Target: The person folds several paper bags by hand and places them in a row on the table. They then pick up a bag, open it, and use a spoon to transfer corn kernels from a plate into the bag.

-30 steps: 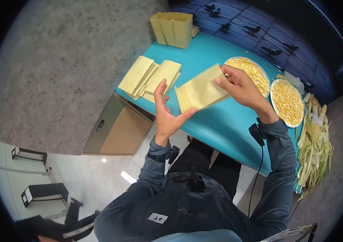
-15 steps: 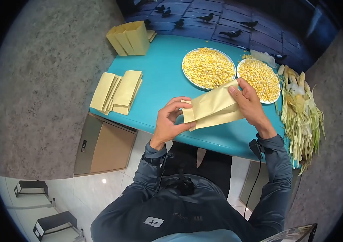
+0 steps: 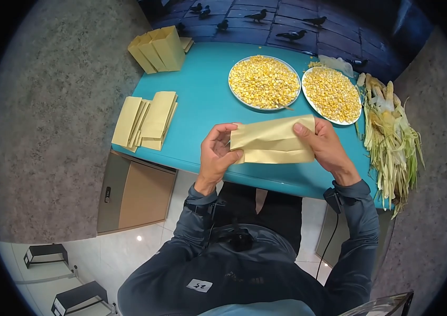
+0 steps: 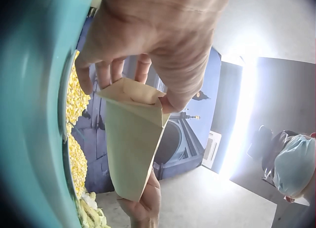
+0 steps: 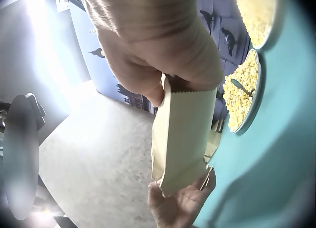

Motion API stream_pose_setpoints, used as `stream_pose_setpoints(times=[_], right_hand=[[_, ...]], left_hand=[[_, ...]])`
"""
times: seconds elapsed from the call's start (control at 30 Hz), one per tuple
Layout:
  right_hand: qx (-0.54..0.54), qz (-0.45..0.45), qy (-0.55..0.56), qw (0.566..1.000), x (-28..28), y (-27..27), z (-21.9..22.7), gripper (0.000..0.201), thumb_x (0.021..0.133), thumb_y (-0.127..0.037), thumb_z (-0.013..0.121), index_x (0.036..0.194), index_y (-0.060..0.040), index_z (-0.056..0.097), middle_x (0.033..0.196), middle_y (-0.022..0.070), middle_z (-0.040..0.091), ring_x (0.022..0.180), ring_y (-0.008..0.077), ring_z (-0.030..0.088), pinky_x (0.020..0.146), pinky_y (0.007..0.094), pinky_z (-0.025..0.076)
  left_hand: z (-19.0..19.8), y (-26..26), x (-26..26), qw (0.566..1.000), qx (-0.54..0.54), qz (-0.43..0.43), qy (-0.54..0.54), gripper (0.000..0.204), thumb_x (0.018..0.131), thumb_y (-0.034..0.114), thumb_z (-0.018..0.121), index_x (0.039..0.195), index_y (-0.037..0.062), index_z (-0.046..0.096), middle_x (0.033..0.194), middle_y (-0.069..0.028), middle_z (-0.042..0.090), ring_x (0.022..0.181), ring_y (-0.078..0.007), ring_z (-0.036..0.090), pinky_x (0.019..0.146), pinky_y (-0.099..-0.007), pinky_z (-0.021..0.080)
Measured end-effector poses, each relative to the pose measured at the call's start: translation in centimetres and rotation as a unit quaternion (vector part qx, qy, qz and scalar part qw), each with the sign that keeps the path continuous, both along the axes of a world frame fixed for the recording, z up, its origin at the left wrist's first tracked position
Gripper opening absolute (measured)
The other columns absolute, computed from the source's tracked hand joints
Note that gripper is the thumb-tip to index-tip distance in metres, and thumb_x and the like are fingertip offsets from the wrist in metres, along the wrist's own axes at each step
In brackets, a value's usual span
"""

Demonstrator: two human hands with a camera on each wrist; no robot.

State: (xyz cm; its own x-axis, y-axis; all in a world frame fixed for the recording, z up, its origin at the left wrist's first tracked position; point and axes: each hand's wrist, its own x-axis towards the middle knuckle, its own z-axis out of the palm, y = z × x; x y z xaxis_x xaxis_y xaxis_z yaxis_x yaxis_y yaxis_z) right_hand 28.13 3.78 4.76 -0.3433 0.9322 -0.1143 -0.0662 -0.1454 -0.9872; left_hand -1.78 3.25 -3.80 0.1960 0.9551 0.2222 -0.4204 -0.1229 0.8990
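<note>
A pale yellow paper bag [image 3: 273,141] is held lengthwise between both hands above the table's front part. The left hand [image 3: 217,155] grips its folded bottom end, thumb on the near side and fingers on the far side; the left wrist view shows this hand [image 4: 148,45] around the bag's end [image 4: 133,139]. The right hand [image 3: 331,147] pinches the other end, thumb on top; its fingers are partly hidden behind the paper. In the right wrist view the right hand [image 5: 153,45] holds the zigzag-edged end of the bag [image 5: 187,134].
Two plates of corn kernels [image 3: 264,82] [image 3: 332,95] stand beyond the bag on the turquoise table [image 3: 202,79]. Flat folded bags [image 3: 155,118] lie at the left, and upright bags [image 3: 161,50] stand at the back left. Corn husks [image 3: 392,142] hang over the right edge.
The left hand has closed on the bag's bottom end. Both hands have turned the bag from slanted to nearly level, lower in view. The head view has shifted too.
</note>
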Motion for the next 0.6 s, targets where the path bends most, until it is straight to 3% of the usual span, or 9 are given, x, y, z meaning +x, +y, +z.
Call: stream_pose_setpoints(times=[0.07, 0.17, 0.27, 0.33, 0.47, 0.57, 0.6], right_hand=[[0.010, -0.010, 0.020, 1.000, -0.2, 0.2, -0.1, 0.044, 0.110, -0.036, 0.071, 0.130, 0.0030, 0.069, 0.113, 0.0089, 0.079, 0.095, 0.0117, 0.075, 0.084, 0.0305, 0.062], [0.017, -0.011, 0.016, 1.000, -0.6, 0.6, -1.0, 0.044, 0.112, -0.037, 0.067, 0.132, 0.0023, 0.067, 0.115, 0.0087, 0.078, 0.097, 0.0113, 0.075, 0.085, 0.0300, 0.062], [0.018, 0.003, 0.017, 1.000, -0.8, 0.7, -1.4, 0.045, 0.113, -0.038, 0.066, 0.134, 0.0020, 0.065, 0.120, 0.0098, 0.077, 0.101, 0.0119, 0.075, 0.085, 0.0291, 0.063], [-0.015, 0.032, 0.074, 0.997, -0.7, 0.6, -1.4, 0.046, 0.113, -0.038, 0.065, 0.135, 0.0017, 0.064, 0.124, 0.0103, 0.076, 0.102, 0.0119, 0.075, 0.086, 0.0294, 0.062], [-0.025, 0.037, 0.081, 0.996, -0.2, 0.5, -1.2, 0.046, 0.113, -0.037, 0.065, 0.138, 0.0027, 0.063, 0.125, 0.0103, 0.076, 0.106, 0.0120, 0.074, 0.092, 0.0315, 0.062], [0.023, 0.032, 0.064, 0.997, 0.4, 0.3, -1.0, 0.045, 0.113, -0.035, 0.065, 0.138, 0.0027, 0.065, 0.127, 0.0106, 0.075, 0.112, 0.0135, 0.072, 0.098, 0.0347, 0.059], [0.068, 0.048, 0.018, 0.996, 0.9, 0.2, -0.7, 0.043, 0.113, -0.033, 0.067, 0.138, 0.0022, 0.066, 0.129, 0.0105, 0.075, 0.114, 0.0135, 0.070, 0.100, 0.0357, 0.058]], left_hand=[[0.3, -0.3, 0.1, 1.000, -0.003, 0.009, 0.006, 0.065, 0.084, -0.006, 0.078, 0.145, -0.0006, 0.054, 0.145, -0.0166, 0.059, 0.136, -0.0272, 0.061, 0.115, -0.0389, 0.052], [2.0, -0.9, 1.0, 0.999, -0.011, 0.007, -0.032, 0.078, 0.080, 0.007, 0.090, 0.150, 0.0024, 0.054, 0.142, -0.0117, 0.059, 0.138, -0.0251, 0.058, 0.119, -0.0395, 0.048], [2.9, -1.2, 1.0, 0.999, -0.027, -0.005, 0.027, 0.092, 0.075, 0.011, 0.098, 0.154, 0.0037, 0.051, 0.143, -0.0101, 0.057, 0.137, -0.0246, 0.058, 0.118, -0.0399, 0.048], [2.9, -0.8, 0.3, 0.992, -0.047, -0.036, 0.113, 0.102, 0.071, 0.012, 0.103, 0.156, 0.0046, 0.048, 0.143, -0.0094, 0.057, 0.138, -0.0250, 0.058, 0.119, -0.0403, 0.049], [1.9, 0.0, -0.5, 0.992, -0.011, -0.055, 0.109, 0.104, 0.070, 0.013, 0.104, 0.157, 0.0049, 0.047, 0.146, -0.0094, 0.056, 0.140, -0.0270, 0.057, 0.119, -0.0421, 0.051], [1.9, 0.7, -0.8, 0.987, 0.080, -0.004, 0.143, 0.111, 0.070, 0.003, 0.103, 0.162, 0.0057, 0.040, 0.154, -0.0143, 0.051, 0.140, -0.0293, 0.058, 0.115, -0.0477, 0.055], [2.8, 0.5, -0.8, 0.996, 0.060, -0.020, 0.070, 0.108, 0.079, 0.014, 0.099, 0.166, 0.0066, 0.035, 0.157, -0.0156, 0.050, 0.142, -0.0313, 0.057, 0.111, -0.0503, 0.058]])
